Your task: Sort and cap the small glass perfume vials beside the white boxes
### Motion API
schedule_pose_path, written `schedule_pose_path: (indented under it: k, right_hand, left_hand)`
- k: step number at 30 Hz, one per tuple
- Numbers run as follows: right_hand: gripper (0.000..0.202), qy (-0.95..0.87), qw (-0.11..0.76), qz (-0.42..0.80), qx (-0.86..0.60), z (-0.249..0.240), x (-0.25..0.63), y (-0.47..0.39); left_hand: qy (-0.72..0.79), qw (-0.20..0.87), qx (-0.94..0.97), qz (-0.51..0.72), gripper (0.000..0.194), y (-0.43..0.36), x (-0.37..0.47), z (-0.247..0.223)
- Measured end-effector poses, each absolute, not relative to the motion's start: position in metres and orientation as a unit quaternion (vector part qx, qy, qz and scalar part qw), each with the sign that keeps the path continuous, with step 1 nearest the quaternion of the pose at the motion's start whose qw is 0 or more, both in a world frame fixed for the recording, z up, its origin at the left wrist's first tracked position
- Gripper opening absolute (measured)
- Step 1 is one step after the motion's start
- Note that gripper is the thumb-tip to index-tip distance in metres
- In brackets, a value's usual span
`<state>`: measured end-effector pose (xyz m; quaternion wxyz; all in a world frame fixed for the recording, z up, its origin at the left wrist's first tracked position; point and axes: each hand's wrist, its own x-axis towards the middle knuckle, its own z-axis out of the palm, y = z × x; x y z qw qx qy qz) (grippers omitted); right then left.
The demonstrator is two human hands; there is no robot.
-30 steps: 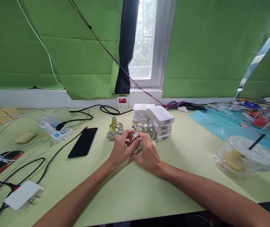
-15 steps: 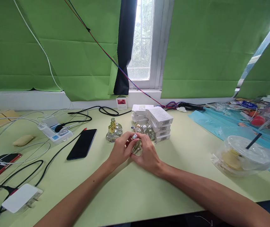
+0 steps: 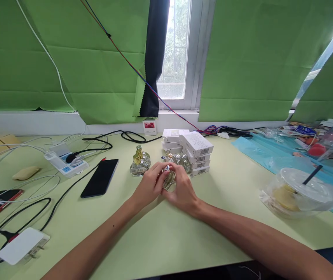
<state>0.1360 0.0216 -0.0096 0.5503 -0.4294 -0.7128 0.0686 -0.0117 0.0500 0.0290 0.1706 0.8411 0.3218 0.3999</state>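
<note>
A: What do the fingers hold?

B: The fingers of the left hand (image 3: 150, 182) pinch in at the small, shiny silver cap (image 3: 166, 168) of a rounded, clear bottle (image 3: 169, 180), apparently glass. Those of the right hand (image 3: 183, 191) grip its opposite side, index finger high, thumb low. The bottle sits upright or slightly tilted between both hands; whether its base touches the surface beneath cannot be told.

A: How should it handle?

B: Judged by appearance, as light, stiff and smooth: inclined to slip under moist fingertips, and fragile if dropped. Whether liquid adds weight is hidden.

A: Where is the best hold?

B: Across the broad sides of the body, with one hand steadying. The cap offers little area and might turn or lift, so it suits fingertip contact rather than carrying.

A: And farther out?

B: Behind the left hand, a cluster of round, clear bottles with gold caps (image 3: 140, 166); behind the right, a row of clear bottles with metallic caps (image 3: 185, 164), just beside stacked white cardboard boxes (image 3: 197, 144). All stand on a pale yellow-green desk (image 3: 218, 233).
</note>
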Motion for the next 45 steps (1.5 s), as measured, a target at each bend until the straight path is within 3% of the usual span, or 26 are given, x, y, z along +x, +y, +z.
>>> schedule_pose_path:
  k: [8,15,45]
  right_hand:
    - [0.074,-0.720,0.538,0.076,-0.432,-0.007,0.137,0.021]
    - [0.072,-0.723,0.534,0.086,-0.431,-0.009,0.138,0.022]
    - [0.065,-0.722,0.528,0.081,-0.439,-0.003,0.137,0.019]
  left_hand:
    - [0.372,0.204,0.800,0.423,0.031,0.049,-0.010,0.025]
    - [0.396,0.183,0.782,0.445,0.024,0.047,-0.005,0.025]
    - [0.326,0.258,0.813,0.409,0.024,0.056,-0.018,0.030]
